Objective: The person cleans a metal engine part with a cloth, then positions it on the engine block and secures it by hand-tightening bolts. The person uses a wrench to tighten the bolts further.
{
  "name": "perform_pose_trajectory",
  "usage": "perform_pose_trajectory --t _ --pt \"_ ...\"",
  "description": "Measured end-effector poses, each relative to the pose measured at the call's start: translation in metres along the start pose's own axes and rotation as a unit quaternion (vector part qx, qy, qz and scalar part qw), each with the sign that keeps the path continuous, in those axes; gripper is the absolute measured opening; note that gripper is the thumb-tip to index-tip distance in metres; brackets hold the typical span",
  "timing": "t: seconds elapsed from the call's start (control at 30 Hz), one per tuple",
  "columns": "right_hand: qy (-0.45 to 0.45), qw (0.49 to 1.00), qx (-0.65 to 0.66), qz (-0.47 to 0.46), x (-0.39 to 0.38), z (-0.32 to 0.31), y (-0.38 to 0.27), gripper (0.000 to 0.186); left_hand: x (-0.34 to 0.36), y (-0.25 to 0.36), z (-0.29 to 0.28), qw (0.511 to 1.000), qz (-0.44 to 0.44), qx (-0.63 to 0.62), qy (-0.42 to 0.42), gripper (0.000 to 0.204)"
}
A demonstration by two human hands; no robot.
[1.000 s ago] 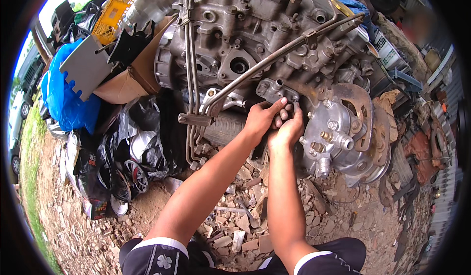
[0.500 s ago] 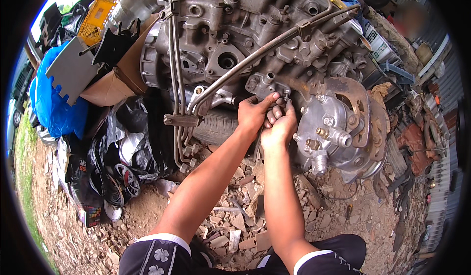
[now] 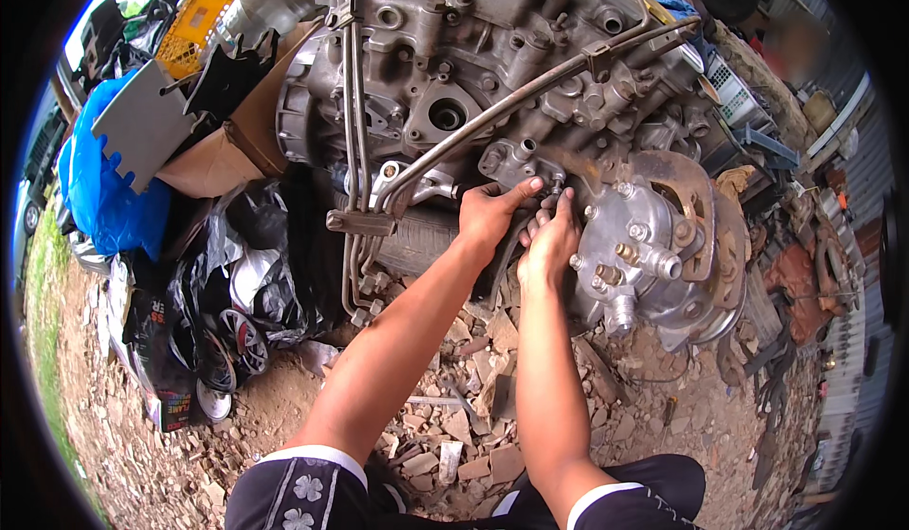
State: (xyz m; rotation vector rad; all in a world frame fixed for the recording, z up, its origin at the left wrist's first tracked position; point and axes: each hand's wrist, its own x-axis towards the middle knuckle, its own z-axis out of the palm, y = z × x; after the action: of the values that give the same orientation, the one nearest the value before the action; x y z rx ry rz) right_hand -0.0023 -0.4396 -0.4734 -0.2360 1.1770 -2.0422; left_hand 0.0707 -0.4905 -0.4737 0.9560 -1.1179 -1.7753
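Low on a grey engine block, a small metal pipe flange with a short upright tube is fixed. My left hand pinches the lower edge of this flange, thumb on top and its other fingers mostly hidden beneath. Close beside it, my right hand has its fingers curled in under the flange's right end, the index finger stretched up along a small dark bolt. The fingertips under the flange are partly hidden. Right of that hand is a round silver pump-like housing with brass and steel fittings.
Bent metal pipes cross the engine front and hang down at left. A tyre lies behind my left forearm. Black plastic bags, a blue bag and a yellow crate are at left. Broken rubble covers the ground.
My right hand has shifted slightly right and its index finger now reaches higher beside the bolt. The hands are a little farther apart. The whole view has moved slightly.
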Motion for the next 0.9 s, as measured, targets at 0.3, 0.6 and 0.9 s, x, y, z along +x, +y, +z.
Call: perform_pose_trajectory --t 0.3,0.6,0.9 --pt "-0.037 0.999 -0.028 -0.008 -0.001 0.008 0.002 0.038 -0.001 0.0 0.0 0.999 0.03 -0.015 0.011 0.041" --pt "-0.026 0.989 -0.137 -0.055 0.009 0.003 0.005 0.036 0.009 -0.02 -0.015 0.998 0.069 -0.012 0.012 0.051" --pt "-0.167 0.933 0.251 0.199 0.002 0.0 -0.018 0.041 0.002 -0.015 -0.009 0.996 0.066 0.051 0.045 0.054"
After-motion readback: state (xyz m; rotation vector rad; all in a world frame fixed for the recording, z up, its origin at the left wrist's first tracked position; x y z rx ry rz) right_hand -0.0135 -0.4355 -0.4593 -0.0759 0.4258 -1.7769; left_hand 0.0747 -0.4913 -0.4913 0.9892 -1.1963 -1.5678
